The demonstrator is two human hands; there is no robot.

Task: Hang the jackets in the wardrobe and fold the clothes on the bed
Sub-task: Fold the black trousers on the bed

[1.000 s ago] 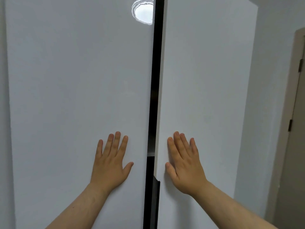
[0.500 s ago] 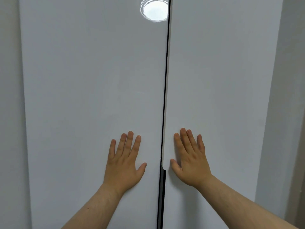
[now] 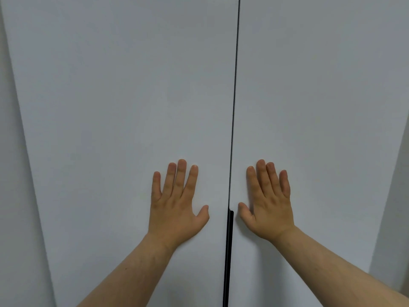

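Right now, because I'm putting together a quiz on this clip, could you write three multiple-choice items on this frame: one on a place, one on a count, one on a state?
1. The left hand lies on: A) the left door B) a bed C) a hanger.
2. How many hands touch the wardrobe? A) none B) one C) two.
3. The two doors are: A) swung wide open B) closed to a thin seam C) taken off.

Answers:
1 A, its palm is flat on that panel, left of the seam.
2 C, the right hand is flat on the right door as well.
3 B, only a narrow dark line shows between the panels.
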